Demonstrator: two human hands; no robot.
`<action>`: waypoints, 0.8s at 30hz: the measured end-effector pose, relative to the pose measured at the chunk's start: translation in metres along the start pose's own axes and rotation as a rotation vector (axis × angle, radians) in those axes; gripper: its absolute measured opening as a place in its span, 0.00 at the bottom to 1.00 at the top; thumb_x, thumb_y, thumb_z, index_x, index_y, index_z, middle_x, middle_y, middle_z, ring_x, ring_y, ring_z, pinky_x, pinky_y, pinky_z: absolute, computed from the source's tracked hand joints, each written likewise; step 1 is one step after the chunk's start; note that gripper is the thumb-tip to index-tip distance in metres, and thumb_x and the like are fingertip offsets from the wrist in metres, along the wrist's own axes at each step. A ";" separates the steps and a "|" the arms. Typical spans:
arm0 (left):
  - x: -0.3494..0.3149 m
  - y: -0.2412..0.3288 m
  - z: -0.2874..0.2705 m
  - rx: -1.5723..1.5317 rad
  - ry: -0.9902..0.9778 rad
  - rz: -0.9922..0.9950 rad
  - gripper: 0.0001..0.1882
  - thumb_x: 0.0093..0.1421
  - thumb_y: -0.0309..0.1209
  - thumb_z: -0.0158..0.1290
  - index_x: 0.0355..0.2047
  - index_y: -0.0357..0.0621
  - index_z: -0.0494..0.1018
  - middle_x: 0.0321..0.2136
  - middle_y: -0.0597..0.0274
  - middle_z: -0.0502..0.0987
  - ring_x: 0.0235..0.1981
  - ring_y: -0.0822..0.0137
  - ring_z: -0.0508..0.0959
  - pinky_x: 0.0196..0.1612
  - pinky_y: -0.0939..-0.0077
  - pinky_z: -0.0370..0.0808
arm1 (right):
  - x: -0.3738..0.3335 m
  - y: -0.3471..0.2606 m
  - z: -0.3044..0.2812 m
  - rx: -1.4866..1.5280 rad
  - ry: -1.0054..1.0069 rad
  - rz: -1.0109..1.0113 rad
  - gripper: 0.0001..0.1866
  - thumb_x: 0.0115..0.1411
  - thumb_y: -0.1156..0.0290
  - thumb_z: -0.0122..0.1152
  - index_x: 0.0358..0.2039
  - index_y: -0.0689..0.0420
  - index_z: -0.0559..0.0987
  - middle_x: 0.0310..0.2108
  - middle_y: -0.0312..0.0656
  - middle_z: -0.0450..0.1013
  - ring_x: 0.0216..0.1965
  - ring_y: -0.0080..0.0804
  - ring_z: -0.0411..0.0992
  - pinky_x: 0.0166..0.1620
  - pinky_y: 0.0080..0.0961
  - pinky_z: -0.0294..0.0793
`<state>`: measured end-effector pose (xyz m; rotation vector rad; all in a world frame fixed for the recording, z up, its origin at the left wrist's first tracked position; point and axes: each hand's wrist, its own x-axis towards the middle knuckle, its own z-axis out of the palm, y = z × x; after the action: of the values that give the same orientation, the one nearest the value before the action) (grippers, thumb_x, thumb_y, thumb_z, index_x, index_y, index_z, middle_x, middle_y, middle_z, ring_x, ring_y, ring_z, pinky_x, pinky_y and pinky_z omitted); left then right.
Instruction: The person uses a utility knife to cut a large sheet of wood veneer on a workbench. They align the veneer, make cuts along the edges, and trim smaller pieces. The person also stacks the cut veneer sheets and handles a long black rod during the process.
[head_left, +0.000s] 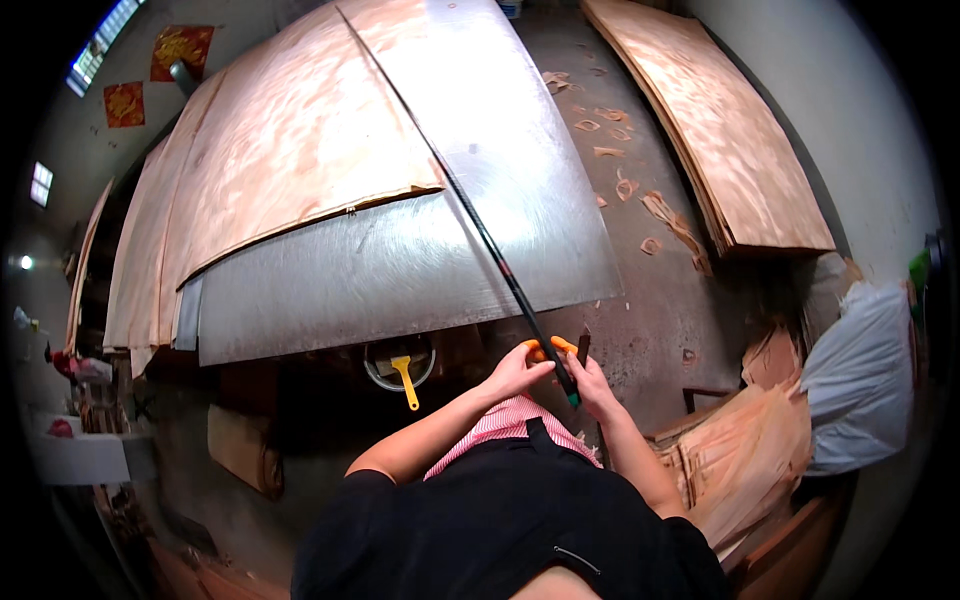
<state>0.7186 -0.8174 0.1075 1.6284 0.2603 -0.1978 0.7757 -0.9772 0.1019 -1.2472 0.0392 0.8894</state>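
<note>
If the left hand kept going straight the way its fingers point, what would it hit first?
Most likely the long black rod, which slants past the orange-tipped fingers of the left hand; they may be touching it. Beyond it seems to come the right hand, though depth is unclear.

no readable words or numbers, larger red sheet [182, 53] with gold markings, smaller red sheet [124, 104] below it with similar markings, both too unclear to read
</note>
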 end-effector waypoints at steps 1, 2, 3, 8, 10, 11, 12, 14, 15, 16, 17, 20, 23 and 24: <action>0.015 -0.005 -0.006 0.010 -0.076 0.099 0.18 0.54 0.33 0.51 0.42 0.34 0.66 0.33 0.62 0.73 0.31 0.74 0.72 0.33 0.81 0.70 | 0.014 -0.006 -0.008 -0.042 -0.073 0.026 0.18 0.62 0.61 0.40 0.43 0.62 0.67 0.30 0.36 0.72 0.26 0.19 0.69 0.28 0.14 0.68; 0.027 -0.005 -0.016 0.068 -0.043 0.041 0.15 0.55 0.32 0.50 0.38 0.34 0.69 0.30 0.64 0.74 0.30 0.76 0.71 0.34 0.81 0.69 | 0.024 -0.011 -0.017 -0.060 -0.121 0.051 0.18 0.62 0.61 0.39 0.44 0.61 0.67 0.31 0.37 0.72 0.25 0.18 0.68 0.28 0.14 0.68; 0.039 0.004 -0.032 0.051 0.045 -0.038 0.14 0.55 0.32 0.50 0.38 0.35 0.69 0.29 0.65 0.74 0.30 0.77 0.71 0.34 0.81 0.69 | 0.033 -0.018 -0.025 -0.081 -0.168 0.075 0.18 0.62 0.60 0.38 0.45 0.60 0.66 0.31 0.37 0.71 0.24 0.18 0.67 0.27 0.14 0.68; 0.137 -0.007 -0.161 0.076 0.815 0.196 0.13 0.51 0.35 0.53 0.32 0.38 0.68 0.25 0.62 0.70 0.26 0.70 0.69 0.32 0.77 0.68 | 0.068 -0.058 -0.056 -0.138 -0.185 0.162 0.19 0.62 0.61 0.37 0.47 0.59 0.66 0.26 0.32 0.68 0.21 0.16 0.62 0.26 0.13 0.64; 0.185 -0.060 -0.237 0.362 1.101 0.210 0.18 0.49 0.37 0.55 0.33 0.36 0.65 0.31 0.53 0.68 0.32 0.58 0.70 0.37 0.69 0.67 | 0.085 -0.076 -0.069 -0.188 -0.165 0.210 0.20 0.62 0.61 0.38 0.50 0.58 0.65 0.25 0.31 0.67 0.21 0.15 0.61 0.26 0.13 0.63; 0.207 -0.055 -0.254 0.441 1.228 0.184 0.20 0.48 0.38 0.55 0.35 0.35 0.64 0.33 0.50 0.67 0.34 0.55 0.69 0.38 0.67 0.67 | 0.093 -0.085 -0.076 -0.196 -0.142 0.218 0.20 0.62 0.61 0.38 0.50 0.58 0.65 0.25 0.31 0.67 0.21 0.15 0.61 0.26 0.12 0.63; 0.228 -0.045 -0.265 0.475 1.245 0.136 0.24 0.48 0.39 0.56 0.37 0.34 0.63 0.35 0.49 0.66 0.37 0.55 0.68 0.40 0.66 0.66 | 0.098 -0.099 -0.085 -0.204 -0.108 0.227 0.20 0.62 0.61 0.38 0.50 0.58 0.65 0.25 0.31 0.67 0.22 0.15 0.62 0.27 0.12 0.63; 0.259 -0.055 -0.299 0.431 1.385 0.019 0.27 0.45 0.39 0.58 0.38 0.33 0.63 0.37 0.48 0.66 0.39 0.54 0.69 0.42 0.67 0.66 | 0.112 -0.121 -0.084 -0.208 -0.122 0.227 0.19 0.62 0.61 0.39 0.49 0.58 0.66 0.25 0.32 0.67 0.22 0.15 0.62 0.26 0.12 0.63; 0.272 -0.076 -0.318 0.321 1.380 0.025 0.29 0.44 0.40 0.58 0.40 0.33 0.62 0.37 0.48 0.67 0.38 0.54 0.70 0.41 0.67 0.67 | 0.118 -0.135 -0.085 -0.221 -0.137 0.222 0.19 0.62 0.61 0.39 0.49 0.59 0.66 0.25 0.32 0.67 0.22 0.16 0.62 0.27 0.12 0.63; 0.286 -0.073 -0.322 0.219 1.351 0.037 0.30 0.44 0.40 0.59 0.42 0.33 0.62 0.37 0.48 0.68 0.38 0.54 0.70 0.41 0.67 0.67 | 0.123 -0.143 -0.085 -0.218 -0.137 0.215 0.19 0.62 0.62 0.39 0.49 0.59 0.66 0.25 0.32 0.67 0.22 0.16 0.62 0.27 0.12 0.63; 0.294 -0.073 -0.323 0.168 1.297 -0.097 0.32 0.43 0.40 0.58 0.44 0.32 0.62 0.35 0.48 0.71 0.37 0.54 0.72 0.40 0.67 0.68 | 0.129 -0.152 -0.084 -0.221 -0.121 0.205 0.19 0.62 0.62 0.39 0.49 0.59 0.66 0.25 0.32 0.67 0.22 0.16 0.61 0.27 0.12 0.62; 0.297 -0.072 -0.340 0.435 1.244 -0.252 0.25 0.43 0.40 0.56 0.38 0.34 0.69 0.33 0.46 0.74 0.36 0.54 0.74 0.40 0.66 0.69 | 0.147 -0.165 -0.086 -0.214 -0.124 0.213 0.19 0.62 0.62 0.39 0.49 0.59 0.66 0.25 0.32 0.67 0.22 0.16 0.61 0.27 0.13 0.62; 0.287 0.026 -0.338 0.498 1.231 -0.353 0.14 0.46 0.37 0.50 0.26 0.37 0.73 0.27 0.47 0.75 0.32 0.51 0.74 0.35 0.63 0.69 | 0.150 -0.174 -0.095 -0.209 -0.093 0.219 0.19 0.62 0.62 0.39 0.48 0.60 0.66 0.25 0.33 0.67 0.22 0.16 0.61 0.26 0.13 0.61; 0.280 0.024 -0.363 0.552 1.311 -0.181 0.13 0.49 0.37 0.50 0.26 0.38 0.73 0.26 0.49 0.74 0.30 0.52 0.74 0.33 0.62 0.69 | 0.151 -0.180 -0.096 -0.224 -0.113 0.224 0.19 0.62 0.62 0.39 0.48 0.60 0.67 0.25 0.33 0.67 0.22 0.16 0.61 0.26 0.13 0.61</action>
<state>0.9829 -0.4436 0.0786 2.0696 1.4444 0.7723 1.0266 -0.9788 0.1385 -1.4172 -0.0116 1.1822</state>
